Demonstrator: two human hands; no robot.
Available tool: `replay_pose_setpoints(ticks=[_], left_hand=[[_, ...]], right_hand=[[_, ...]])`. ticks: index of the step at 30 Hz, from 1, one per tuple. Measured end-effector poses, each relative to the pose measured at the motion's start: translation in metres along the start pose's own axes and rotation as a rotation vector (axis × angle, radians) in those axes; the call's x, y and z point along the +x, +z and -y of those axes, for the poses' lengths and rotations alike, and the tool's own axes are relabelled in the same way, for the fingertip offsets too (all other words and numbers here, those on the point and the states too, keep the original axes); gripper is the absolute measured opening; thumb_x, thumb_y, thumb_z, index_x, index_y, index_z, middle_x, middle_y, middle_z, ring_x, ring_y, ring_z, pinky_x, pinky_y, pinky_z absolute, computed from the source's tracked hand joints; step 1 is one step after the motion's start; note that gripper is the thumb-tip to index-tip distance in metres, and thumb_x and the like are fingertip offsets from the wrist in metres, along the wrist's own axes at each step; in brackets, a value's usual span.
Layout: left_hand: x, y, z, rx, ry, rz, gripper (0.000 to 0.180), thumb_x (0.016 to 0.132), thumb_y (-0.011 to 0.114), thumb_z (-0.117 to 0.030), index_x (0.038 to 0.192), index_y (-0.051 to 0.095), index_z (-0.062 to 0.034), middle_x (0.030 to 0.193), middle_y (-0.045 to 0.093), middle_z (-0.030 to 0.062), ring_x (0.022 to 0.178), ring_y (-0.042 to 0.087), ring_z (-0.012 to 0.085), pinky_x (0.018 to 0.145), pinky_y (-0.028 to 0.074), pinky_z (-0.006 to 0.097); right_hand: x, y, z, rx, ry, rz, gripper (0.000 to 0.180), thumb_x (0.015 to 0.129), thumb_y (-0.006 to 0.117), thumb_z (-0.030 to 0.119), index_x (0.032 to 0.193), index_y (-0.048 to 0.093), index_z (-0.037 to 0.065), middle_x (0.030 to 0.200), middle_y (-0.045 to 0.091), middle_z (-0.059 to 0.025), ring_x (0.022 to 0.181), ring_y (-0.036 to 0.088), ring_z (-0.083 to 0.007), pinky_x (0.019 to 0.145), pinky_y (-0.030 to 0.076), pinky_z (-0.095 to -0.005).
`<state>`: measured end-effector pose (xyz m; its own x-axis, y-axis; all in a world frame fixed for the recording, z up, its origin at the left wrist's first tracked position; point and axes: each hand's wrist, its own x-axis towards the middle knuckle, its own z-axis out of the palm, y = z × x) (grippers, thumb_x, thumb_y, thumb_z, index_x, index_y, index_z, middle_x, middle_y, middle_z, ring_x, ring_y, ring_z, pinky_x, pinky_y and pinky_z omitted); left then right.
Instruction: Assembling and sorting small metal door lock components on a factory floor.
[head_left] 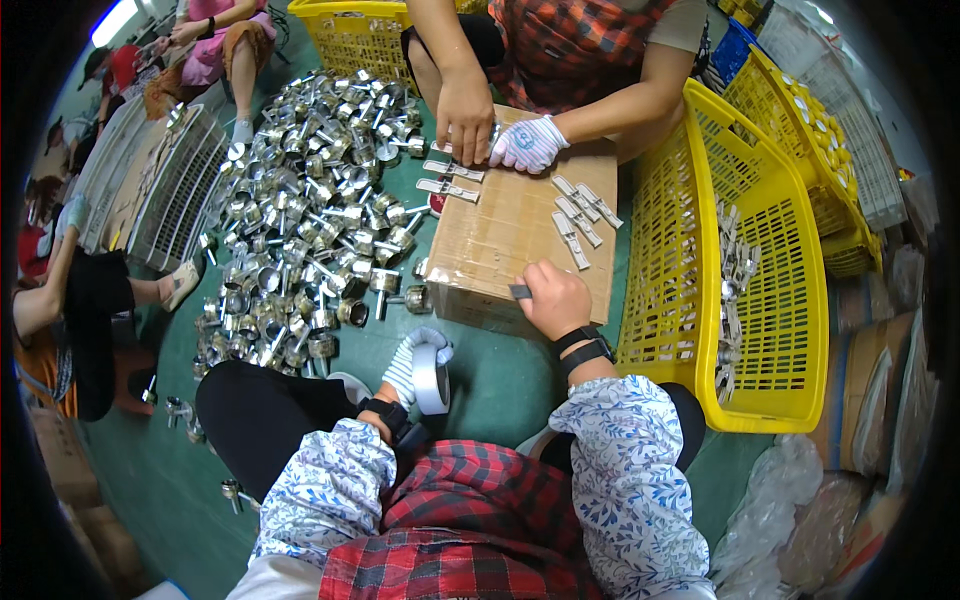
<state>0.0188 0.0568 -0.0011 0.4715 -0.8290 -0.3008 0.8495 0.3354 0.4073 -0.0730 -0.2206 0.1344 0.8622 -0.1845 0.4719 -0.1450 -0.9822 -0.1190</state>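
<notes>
Both hands are curled: my left hand [408,355] holding a roll [431,386], right hand [558,301] a dark bit [519,292] by the box [490,240] at 12 o'clock. Clips [570,240] lie loose at 1 o'clock, a metal heap [300,225] at 11; I think plenty is left.

Before me a cardboard box [485,245] stands on the green floor [510,382], pale slim clips [569,240] lying on top towards its three o'clock side, others towards ten. On the floor around it, I see a heap of stemmed metal cups [310,205] at nine o'clock, a yellow basket [665,250] at three.
</notes>
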Motion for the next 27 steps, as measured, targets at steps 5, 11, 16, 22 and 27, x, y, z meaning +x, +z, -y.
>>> replay_pose_setpoints(ticks=[5, 11, 16, 22, 27], left_hand=[[0.001, -0.004, -0.002, -0.046, -0.013, 0.017, 0.009, 0.094, 0.059, 0.002, 0.098, 0.063, -0.005, 0.091, 0.059, 0.0104, 0.083, 0.059, 0.0207, 0.075, 0.051, 0.03], [0.0, 0.006, -0.003, -0.045, -0.013, 0.034, 0.01, 0.094, 0.058, 0.003, 0.097, 0.064, -0.0044, 0.09, 0.058, 0.0106, 0.084, 0.058, 0.0216, 0.075, 0.052, 0.031], [0.003, 0.015, 0.008, -0.031, 0.037, -0.028, 0.009, 0.094, 0.058, 0.001, 0.095, 0.065, -0.0046, 0.087, 0.059, 0.0105, 0.082, 0.059, 0.0215, 0.073, 0.051, 0.032], [0.005, 0.004, 0.011, -0.041, -0.019, -0.182, 0.01, 0.092, 0.061, -0.012, 0.085, 0.064, -0.0057, 0.081, 0.061, 0.011, 0.075, 0.06, 0.0264, 0.07, 0.052, 0.036], [-0.016, 0.031, -0.009, -0.024, -0.108, -0.155, 0.011, 0.093, 0.059, -0.012, 0.084, 0.063, -0.0067, 0.08, 0.061, 0.011, 0.074, 0.059, 0.0266, 0.07, 0.052, 0.037]], right_hand=[[0.002, 0.001, 0.001, 0.016, -0.006, -0.009, 0.02, 0.088, 0.076, 0.026, 0.085, 0.06, 0.014, 0.081, 0.058, -0.0052, 0.069, 0.065, -0.0259, 0.063, 0.053, -0.0396], [0.001, -0.002, 0.0, 0.027, -0.004, -0.001, 0.02, 0.085, 0.079, 0.024, 0.086, 0.061, 0.015, 0.08, 0.058, -0.0053, 0.069, 0.066, -0.0259, 0.063, 0.053, -0.0402], [-0.002, -0.006, -0.001, 0.018, 0.015, -0.004, 0.02, 0.083, 0.079, 0.023, 0.087, 0.061, 0.015, 0.082, 0.059, -0.0052, 0.07, 0.066, -0.0258, 0.063, 0.053, -0.0406], [-0.001, -0.024, -0.004, 0.048, 0.015, 0.006, 0.024, 0.078, 0.082, 0.026, 0.088, 0.061, 0.018, 0.083, 0.06, -0.0046, 0.07, 0.067, -0.0272, 0.065, 0.054, -0.0418], [-0.002, -0.029, -0.003, 0.105, 0.007, 0.006, 0.025, 0.078, 0.082, 0.028, 0.09, 0.062, 0.018, 0.084, 0.06, -0.0046, 0.069, 0.067, -0.0278, 0.065, 0.055, -0.0422]])
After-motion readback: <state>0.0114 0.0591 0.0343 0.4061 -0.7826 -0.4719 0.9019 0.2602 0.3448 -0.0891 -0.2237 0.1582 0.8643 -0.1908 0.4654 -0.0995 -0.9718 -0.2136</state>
